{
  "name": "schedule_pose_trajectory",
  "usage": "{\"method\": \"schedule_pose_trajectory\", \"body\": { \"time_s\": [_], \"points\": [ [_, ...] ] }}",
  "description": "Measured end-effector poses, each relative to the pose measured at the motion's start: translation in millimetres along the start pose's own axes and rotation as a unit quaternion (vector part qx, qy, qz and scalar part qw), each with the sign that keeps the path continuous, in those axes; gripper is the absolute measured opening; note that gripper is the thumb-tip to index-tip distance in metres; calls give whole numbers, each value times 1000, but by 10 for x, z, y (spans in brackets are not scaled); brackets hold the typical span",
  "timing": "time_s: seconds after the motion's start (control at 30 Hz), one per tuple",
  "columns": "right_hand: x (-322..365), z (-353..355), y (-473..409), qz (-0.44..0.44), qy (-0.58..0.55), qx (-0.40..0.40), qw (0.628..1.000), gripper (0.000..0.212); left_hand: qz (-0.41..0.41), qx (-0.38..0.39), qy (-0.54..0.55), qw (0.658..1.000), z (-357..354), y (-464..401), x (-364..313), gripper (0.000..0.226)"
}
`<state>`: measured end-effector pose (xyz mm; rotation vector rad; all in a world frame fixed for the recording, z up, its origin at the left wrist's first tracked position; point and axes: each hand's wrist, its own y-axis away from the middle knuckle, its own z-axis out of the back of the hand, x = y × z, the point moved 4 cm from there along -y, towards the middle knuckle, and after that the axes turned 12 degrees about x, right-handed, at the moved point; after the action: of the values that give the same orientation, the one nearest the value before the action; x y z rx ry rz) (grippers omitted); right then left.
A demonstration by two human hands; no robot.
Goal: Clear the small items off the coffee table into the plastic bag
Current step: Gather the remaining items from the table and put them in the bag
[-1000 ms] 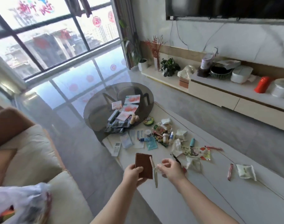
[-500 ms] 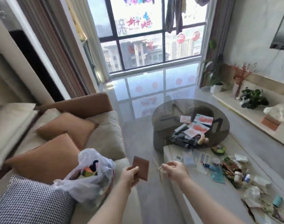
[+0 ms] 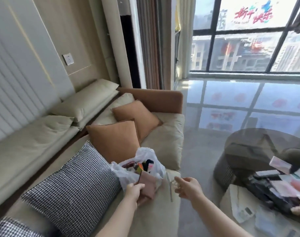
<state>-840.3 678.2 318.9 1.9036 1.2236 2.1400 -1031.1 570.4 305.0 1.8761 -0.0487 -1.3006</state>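
A white plastic bag (image 3: 127,173) stands open on the sofa seat, with several coloured items inside. My left hand (image 3: 134,191) holds a brown wallet (image 3: 146,184) right against the bag's near side. My right hand (image 3: 186,186) hovers just right of the bag, over the sofa's edge, pinching a small clear item with a thin pale strip (image 3: 170,189) hanging from it. The white coffee table (image 3: 234,200) shows only at the lower right corner, with a remote and blurred small items on it.
A checked cushion (image 3: 74,187) lies left of the bag, two orange cushions (image 3: 116,141) behind it. A round dark glass table (image 3: 248,144) with packets and papers stands at the right. Glossy floor runs between sofa and tables, up to the big window.
The view has swung left from the coffee table to the sofa. Both hands carried the wallet and the small item along; the wallet has come up against the bag.
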Motion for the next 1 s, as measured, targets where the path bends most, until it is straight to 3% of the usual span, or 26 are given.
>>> {"method": "schedule_pose_trajectory", "body": {
  "time_s": [0.3, 0.57, 1.0],
  "points": [
    [505, -298, -888, 6, 148, 100, 984, 21, 0, -130, 73, 989, 209, -360, -234, 7],
    [536, -662, -1471, -36, 192, 137, 971, 24, 11, -161, 125, 979, 322, -765, -432, 9],
    [194, -1170, -2647, -169, 99, 13, 981, 39, 109, -128, 61, 984, 721, -2314, -537, 6]
  ]
}}
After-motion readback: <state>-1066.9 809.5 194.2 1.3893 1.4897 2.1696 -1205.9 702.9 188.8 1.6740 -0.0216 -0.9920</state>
